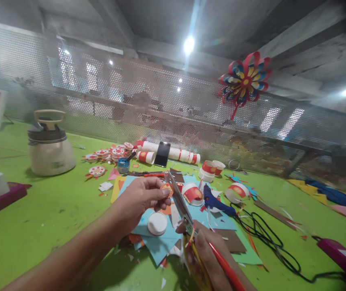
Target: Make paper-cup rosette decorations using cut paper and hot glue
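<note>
Between the thumb and fingers of my left hand (141,204) is a small round orange-red paper piece (167,190) with yellow markings. My right hand (211,254) is closed round the yellow handles of a pair of scissors (182,206), and a red stick-like tool (223,262) also lies in that hand. The scissor blades point up and away, close beside the paper piece; whether they touch it I cannot tell. Below my left hand lies a white round lid (157,223) on light blue paper sheets (160,246). A cut red-and-white paper cup (192,194) stands just beyond the blades.
A blue glue gun (217,201) with a black cable (262,230) lies to the right. Behind are stacked paper cups (185,156), a phone (162,154), a blue jar (123,165) and decorated discs (118,151). A kettle (51,149) stands left; power strips (341,254) sit at both sides.
</note>
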`<state>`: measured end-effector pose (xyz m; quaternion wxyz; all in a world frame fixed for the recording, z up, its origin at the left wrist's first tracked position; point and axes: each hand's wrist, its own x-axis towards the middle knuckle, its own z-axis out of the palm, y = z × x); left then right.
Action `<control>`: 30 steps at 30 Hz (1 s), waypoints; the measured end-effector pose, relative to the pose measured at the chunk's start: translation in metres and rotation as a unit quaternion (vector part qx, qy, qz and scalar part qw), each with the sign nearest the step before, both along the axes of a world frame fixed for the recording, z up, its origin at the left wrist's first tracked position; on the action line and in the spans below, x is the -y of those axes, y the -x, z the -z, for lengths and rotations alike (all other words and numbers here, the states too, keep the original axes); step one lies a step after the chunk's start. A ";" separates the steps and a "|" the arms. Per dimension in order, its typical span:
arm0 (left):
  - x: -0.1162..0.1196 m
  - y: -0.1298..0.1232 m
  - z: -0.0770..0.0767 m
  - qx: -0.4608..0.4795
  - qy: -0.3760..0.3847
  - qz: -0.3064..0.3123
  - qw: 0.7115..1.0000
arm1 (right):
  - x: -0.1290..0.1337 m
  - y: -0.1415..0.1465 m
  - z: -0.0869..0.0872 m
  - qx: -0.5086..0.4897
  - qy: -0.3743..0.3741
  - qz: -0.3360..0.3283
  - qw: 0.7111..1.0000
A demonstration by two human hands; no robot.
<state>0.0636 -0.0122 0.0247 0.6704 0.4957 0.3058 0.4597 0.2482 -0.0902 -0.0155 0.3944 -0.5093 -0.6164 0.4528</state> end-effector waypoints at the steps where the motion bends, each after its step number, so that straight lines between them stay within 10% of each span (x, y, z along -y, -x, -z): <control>1: 0.000 0.000 0.000 0.000 0.000 0.000 1.000 | 0.001 0.001 0.000 -0.001 0.000 0.004 1.000; 30: -0.001 0.001 0.000 0.008 -0.003 0.022 1.000 | 0.003 0.002 -0.003 0.008 0.007 0.013 1.000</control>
